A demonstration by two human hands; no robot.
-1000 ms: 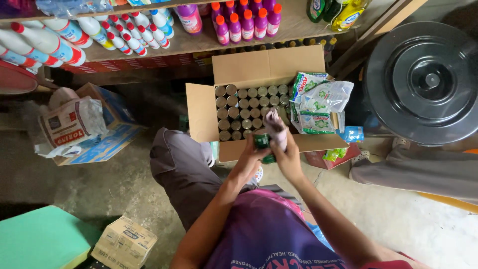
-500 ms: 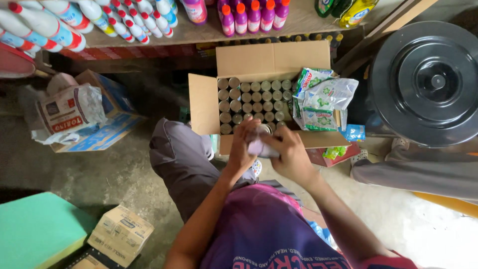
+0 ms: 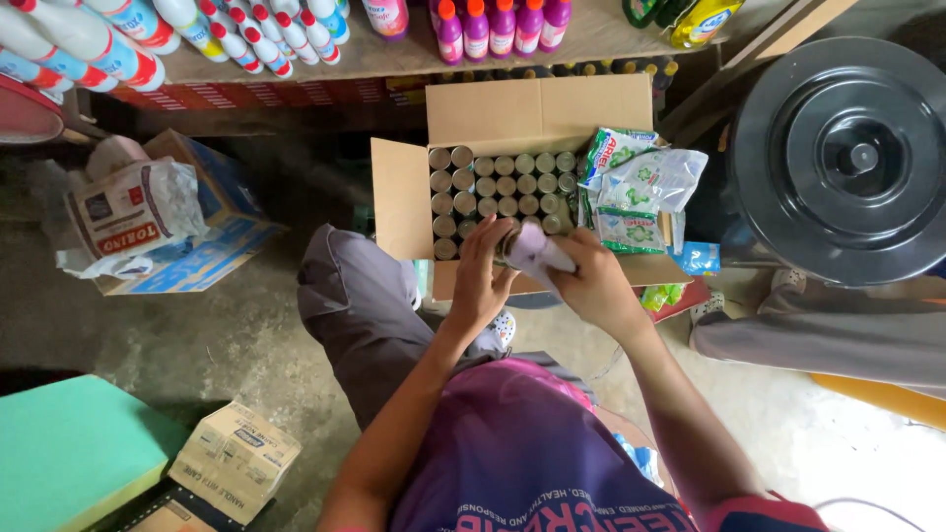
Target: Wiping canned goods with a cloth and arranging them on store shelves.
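Where shelves stand, bare concrete floor (image 3: 197, 325)

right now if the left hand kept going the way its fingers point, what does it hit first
The left hand points up-frame into the open cardboard box, so it would likely meet the rows of cans first. Depth is hard to judge from above.

You look down on a bare grey concrete floor (image 3: 217, 335), lit by soft daylight. Beyond it runs a low wooden shelf (image 3: 601, 34) lined with plastic bottles (image 3: 493, 25). Right of the shelf sits a dark round lid (image 3: 857, 158); at the floor's near left lies a green foam pad (image 3: 69, 453)
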